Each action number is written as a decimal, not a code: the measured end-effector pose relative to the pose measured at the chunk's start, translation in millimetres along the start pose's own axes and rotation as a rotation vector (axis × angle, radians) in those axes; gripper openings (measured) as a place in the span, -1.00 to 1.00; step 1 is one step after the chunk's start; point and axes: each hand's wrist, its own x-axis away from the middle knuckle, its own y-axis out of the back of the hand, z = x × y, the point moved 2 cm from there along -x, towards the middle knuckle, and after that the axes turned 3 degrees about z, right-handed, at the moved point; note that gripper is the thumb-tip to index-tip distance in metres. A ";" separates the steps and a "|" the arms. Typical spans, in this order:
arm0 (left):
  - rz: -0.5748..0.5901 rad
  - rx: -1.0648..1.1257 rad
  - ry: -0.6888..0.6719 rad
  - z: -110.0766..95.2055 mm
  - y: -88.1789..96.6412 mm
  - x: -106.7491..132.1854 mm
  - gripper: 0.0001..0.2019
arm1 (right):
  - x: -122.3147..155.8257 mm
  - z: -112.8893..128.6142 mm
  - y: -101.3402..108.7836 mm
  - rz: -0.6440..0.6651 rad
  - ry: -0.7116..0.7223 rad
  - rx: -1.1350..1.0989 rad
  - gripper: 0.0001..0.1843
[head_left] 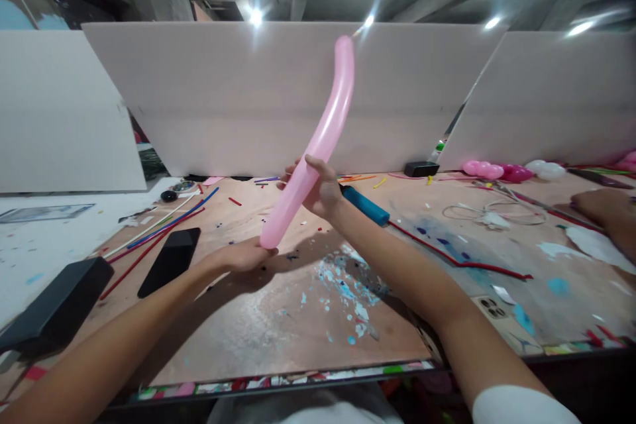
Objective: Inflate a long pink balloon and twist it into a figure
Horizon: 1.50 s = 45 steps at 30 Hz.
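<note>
A long, inflated pink modelling balloon [318, 139] slants up and to the right in front of me, its upper end bent upright. My right hand [322, 191] is wrapped around its lower middle part, thumb on the near side and fingertips showing on the left. The rounded lower end rests at my left hand [248, 255], whose fingers are closed there and partly hidden by the balloon. On the table just beyond my right wrist lies a blue hand pump [366, 205], with a thin red balloon [462, 264] trailing from its tip.
White boards [223, 99] stand along the back. At left lie a black phone [169, 262], a dark box [59, 301] and several thin uninflated balloons [163, 232]. A camera phone [507, 324], a white cable [497, 215] and another person's hand [603, 209] are at right.
</note>
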 end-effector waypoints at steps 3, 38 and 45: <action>0.062 -0.110 -0.067 -3.3 -11.7 -0.9 -0.72 | 5.1 -7.1 -14.9 -0.070 0.054 0.059 -0.60; -0.023 -0.386 0.098 16.6 19.7 -7.6 -0.72 | -4.2 45.0 40.7 -0.102 -0.035 0.112 -0.69; -0.030 -0.417 0.090 13.2 19.7 -5.6 -0.71 | -14.6 37.9 52.7 -0.296 0.013 0.128 -0.71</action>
